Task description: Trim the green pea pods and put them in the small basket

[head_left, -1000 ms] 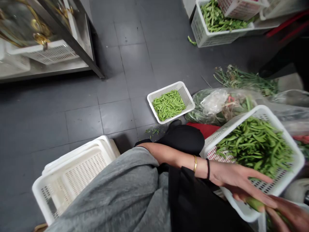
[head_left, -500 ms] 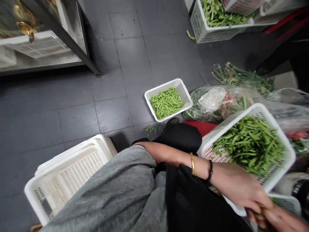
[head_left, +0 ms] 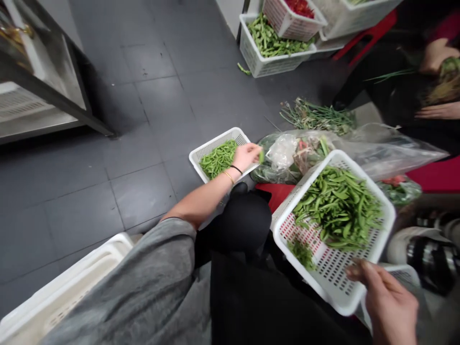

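Note:
My left hand (head_left: 247, 157) is reached out over the small white basket (head_left: 208, 145), its fingers closed on a green pea pod (head_left: 261, 155). Trimmed-looking pea pods (head_left: 218, 159) lie in that basket. On my right, a larger white basket (head_left: 388, 213) holds a heap of pea pods (head_left: 341, 203), with a small pile of green scraps (head_left: 302, 254) in its near left corner. Above this basket's near right edge is my right hand (head_left: 391, 299), thumb and fingers pinched together; whatever is between them is too small and blurred to name.
A clear plastic bag of vegetables (head_left: 283, 153) and loose green onions (head_left: 319, 117) lie beyond the baskets. At far right are a co-worker's hands (head_left: 436, 55). Stacked white baskets (head_left: 111, 254) stand at lower left, a metal shelf (head_left: 68, 72) at upper left, and filled crates (head_left: 276, 64) at the back.
My left hand has swung away from my right hand to the small basket, carrying a pod. The hands are apart now, and the view has shifted to the right.

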The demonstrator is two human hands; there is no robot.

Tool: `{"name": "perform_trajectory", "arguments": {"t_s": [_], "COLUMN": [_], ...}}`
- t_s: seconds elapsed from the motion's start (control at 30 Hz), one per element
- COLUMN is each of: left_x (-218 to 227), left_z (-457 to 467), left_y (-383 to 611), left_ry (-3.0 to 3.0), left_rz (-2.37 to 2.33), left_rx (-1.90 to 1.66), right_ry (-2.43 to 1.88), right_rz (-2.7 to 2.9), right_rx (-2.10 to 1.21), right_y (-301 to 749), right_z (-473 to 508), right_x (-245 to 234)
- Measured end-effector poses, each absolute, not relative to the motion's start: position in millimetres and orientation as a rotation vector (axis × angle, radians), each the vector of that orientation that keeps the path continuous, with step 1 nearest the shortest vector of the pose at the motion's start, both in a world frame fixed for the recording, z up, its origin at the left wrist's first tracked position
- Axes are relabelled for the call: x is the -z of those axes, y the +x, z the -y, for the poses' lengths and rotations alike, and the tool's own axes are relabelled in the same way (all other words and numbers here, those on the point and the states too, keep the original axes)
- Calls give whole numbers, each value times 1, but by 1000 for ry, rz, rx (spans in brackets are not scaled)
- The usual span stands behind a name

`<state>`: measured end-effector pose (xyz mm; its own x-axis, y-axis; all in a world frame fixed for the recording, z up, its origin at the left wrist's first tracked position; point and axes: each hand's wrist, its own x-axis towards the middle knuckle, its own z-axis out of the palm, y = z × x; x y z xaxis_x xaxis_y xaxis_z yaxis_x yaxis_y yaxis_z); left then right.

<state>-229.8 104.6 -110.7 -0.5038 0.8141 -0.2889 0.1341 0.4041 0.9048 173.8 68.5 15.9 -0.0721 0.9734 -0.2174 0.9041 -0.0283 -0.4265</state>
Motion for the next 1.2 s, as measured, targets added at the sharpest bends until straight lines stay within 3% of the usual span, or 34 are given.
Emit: {"name": "perform_trajectory", "arguments": {"t_s": [0.1,0.47,0.63,0.8,0.93,1.03,1.1,1.2], "left_x": [156,299,326,323,317,321,327,334], "left_z": [-100,-79,-98,-105,-59,-8,14,16], "left_y": [-265,-242,-305,-359,-349,-328,-321,-328], "left_ry": [863,1610,1617,1493,1430,765,206,-66], "left_rz": [-2033,-1897,-2054,-2081,-2196,-2524,-2456,-2368], "left_rx": [-931,-150,-41,82,-214,-608,-814,-924], "right_ry": [-2196,-2043,-2043,-1919,-1728,-1576,-1502,-1424], "right_rz": [1939,2391,2447,2563,2741,2854,2889,2913], "right_rx": [-846,-988,-1089,-1085,-1011,-911,-832,-755], "right_y": [188,225,215,204,206,204,197,182], "right_z": [-84,-91,-97,-103,-102,-97,-93,-86], "right_x": [4,40,46,51,52,50,47,41]}}
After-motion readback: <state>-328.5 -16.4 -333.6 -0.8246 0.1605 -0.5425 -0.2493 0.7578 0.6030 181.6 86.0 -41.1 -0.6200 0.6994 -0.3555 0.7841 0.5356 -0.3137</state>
